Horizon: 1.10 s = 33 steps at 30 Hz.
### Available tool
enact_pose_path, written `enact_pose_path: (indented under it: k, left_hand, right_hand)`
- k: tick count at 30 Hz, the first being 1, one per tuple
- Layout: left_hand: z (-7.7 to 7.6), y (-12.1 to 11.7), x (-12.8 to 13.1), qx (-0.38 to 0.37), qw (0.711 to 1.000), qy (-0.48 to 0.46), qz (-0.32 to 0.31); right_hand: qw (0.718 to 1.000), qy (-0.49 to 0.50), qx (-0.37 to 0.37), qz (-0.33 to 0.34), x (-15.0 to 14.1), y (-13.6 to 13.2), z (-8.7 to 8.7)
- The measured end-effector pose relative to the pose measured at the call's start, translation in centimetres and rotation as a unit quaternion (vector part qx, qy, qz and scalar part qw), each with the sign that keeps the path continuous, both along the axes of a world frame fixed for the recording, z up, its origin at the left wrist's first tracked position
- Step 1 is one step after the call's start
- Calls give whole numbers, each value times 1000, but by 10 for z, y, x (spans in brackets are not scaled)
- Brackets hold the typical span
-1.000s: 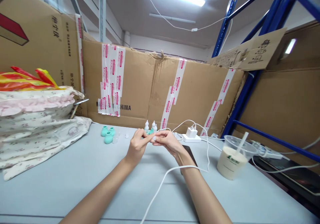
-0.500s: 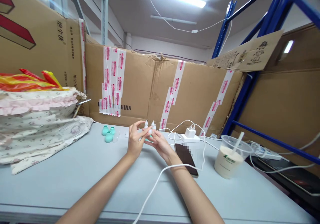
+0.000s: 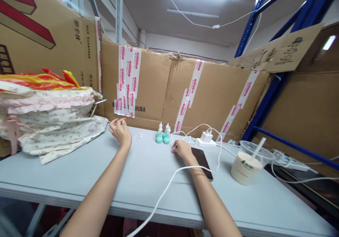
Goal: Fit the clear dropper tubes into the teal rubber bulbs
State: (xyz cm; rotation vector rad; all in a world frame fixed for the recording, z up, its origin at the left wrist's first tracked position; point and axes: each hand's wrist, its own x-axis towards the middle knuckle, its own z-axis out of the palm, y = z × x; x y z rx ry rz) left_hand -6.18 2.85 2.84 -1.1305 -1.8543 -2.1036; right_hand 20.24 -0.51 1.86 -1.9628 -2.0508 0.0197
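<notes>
My left hand [image 3: 121,133] is at the back left of the table, fingers curled around a small round teal pot [image 3: 122,126] that they mostly hide. A bit more teal shows behind the hand. My right hand [image 3: 182,149] rests low over the table by the phone, its fingers pressed together and pointing left; whatever they pinch is too small to make out. Between the hands, towards the back, several little teal bottles with white pointed tops [image 3: 166,139] stand upright in a cluster, touching neither hand. A tiny clear piece [image 3: 141,136] lies right of my left hand.
A dark phone [image 3: 202,161] lies beside my right wrist, with a white cable [image 3: 169,184] crossing over that forearm. A white charger [image 3: 206,137] is behind it. The drink cup [image 3: 247,164] stands right, a floral cloth bag [image 3: 60,124] left. Cardboard [image 3: 150,89] walls the back.
My hands have moved apart: the left went left to the teal pots, the right came down towards the phone. The white-topped bottles they were handling now stand free on the table.
</notes>
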Motion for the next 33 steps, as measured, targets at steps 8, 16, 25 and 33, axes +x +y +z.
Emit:
enact_pose_path:
  k: [8,16,25,33]
  left_hand:
    - [-12,8,-28,-98,983,-137,74]
    - [-9,11,-31,-96,978,-167,80]
    - [-9,9,-33,-78,979,-175,63]
    - [-5,14,-26,-25,994,-100,-48]
  right_hand:
    - [1000,27,-9,4,-5,-8,14]
    - [962,77,110,238,-115,-3,20]
    - [966,-36,117,226,-195,43,8]
    - [968,11,136,210,-180,48,26]
